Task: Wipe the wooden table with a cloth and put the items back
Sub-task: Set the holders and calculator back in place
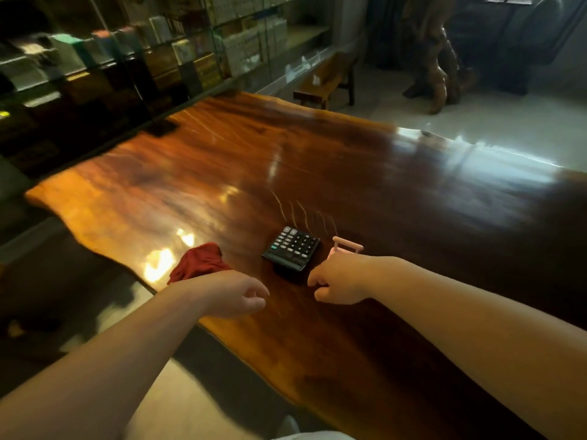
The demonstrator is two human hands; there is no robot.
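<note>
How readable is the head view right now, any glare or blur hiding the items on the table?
Head view: bright glare patches on the wooden table beside the red cloth and along the far right edge; shelves blurred; calculator fairly sharp; pink item partly hidden by the right hand.

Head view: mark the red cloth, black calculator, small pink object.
red crumpled cloth point(200, 260), head view, middle of the folds
black calculator point(293, 246), head view, keypad
small pink plastic object point(346, 244), head view, top bar

Cloth point(199, 261) left of calculator point(291, 248); both on table point(397, 192).
</note>
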